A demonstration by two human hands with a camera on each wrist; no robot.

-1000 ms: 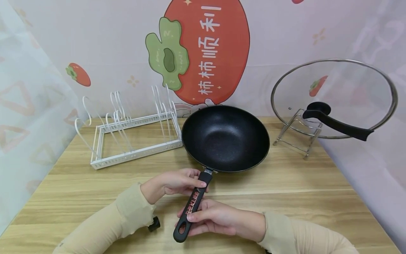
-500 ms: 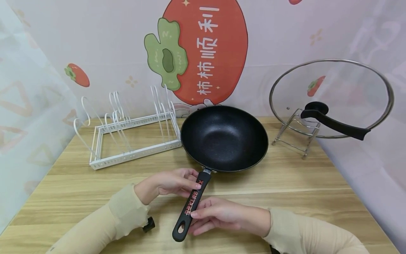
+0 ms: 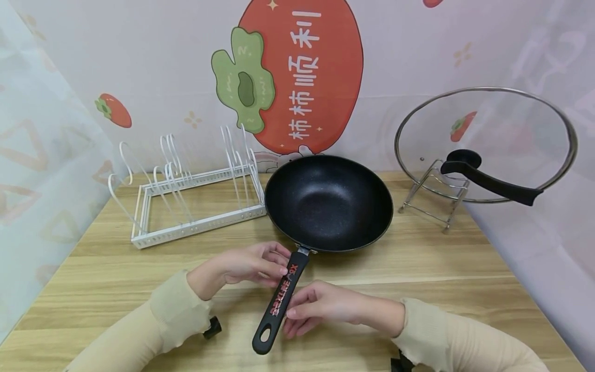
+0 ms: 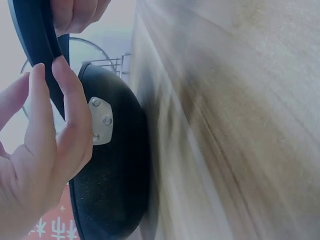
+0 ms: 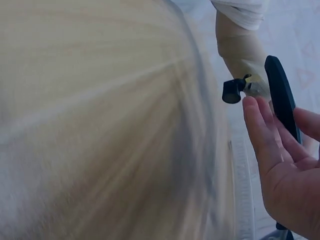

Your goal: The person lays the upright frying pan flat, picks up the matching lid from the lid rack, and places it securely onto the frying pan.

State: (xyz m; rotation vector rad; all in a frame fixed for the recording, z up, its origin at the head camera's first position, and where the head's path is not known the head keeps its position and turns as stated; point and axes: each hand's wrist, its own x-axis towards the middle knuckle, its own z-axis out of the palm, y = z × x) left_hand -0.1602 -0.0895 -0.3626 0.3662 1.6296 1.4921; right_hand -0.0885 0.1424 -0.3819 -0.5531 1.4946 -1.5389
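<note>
Head view: black pan [image 3: 329, 204] beyond both relaxed, loose-fingered hands [image 3: 253, 263] [image 3: 327, 308], its handle [image 3: 280, 304] between them.

Left arm [image 3: 132, 328]: reaches in from the lower left, sleeved in pale beige.
Left wrist [image 3: 200, 280]: bare, angled up and inward.
Left hand [image 3: 248, 264]: fingers relaxed, slightly bent; thumb extended toward the person's right.
Right arm [image 3: 479, 341]: comes in from the lower right, likewise sleeved.
Right wrist [image 3: 390, 316]: bare, slanting gently up and inward.
Right hand [image 3: 327, 304]: apart from the left and nearer the body; fingers loose, thumb pointing leftward.
</note>
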